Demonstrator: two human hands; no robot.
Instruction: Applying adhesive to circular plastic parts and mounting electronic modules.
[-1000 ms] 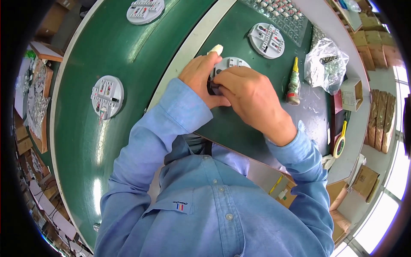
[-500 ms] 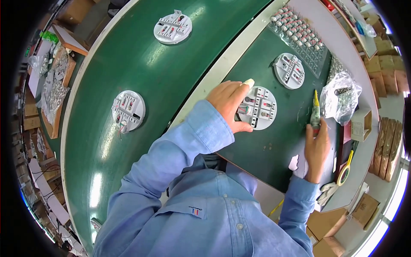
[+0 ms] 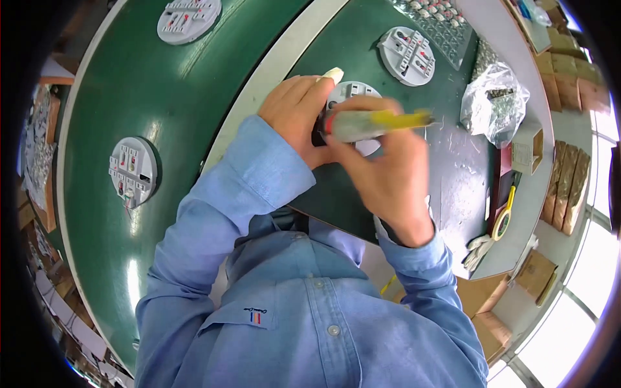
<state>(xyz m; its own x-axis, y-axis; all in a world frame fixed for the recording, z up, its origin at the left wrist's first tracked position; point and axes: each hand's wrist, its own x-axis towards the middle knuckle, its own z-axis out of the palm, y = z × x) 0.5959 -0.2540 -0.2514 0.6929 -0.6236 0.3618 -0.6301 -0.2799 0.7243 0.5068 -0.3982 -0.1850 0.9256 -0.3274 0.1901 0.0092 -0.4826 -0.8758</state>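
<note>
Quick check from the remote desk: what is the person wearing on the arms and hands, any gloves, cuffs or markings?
Both arms are in long light-blue shirt sleeves with buttonless-looking turned cuffs ending at the wrists. The left hand and right hand are bare: no gloves, and no rings or watch that I can make out. The shirt front has pale buttons and a small striped emblem on the chest pocket.

Yellow-tipped tube (image 3: 375, 123) lying level over round white part (image 3: 352, 103).

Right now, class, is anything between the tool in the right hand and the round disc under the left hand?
Nothing visible: the yellow-handled tool lies directly over the round white disc, with no other object between.
</note>
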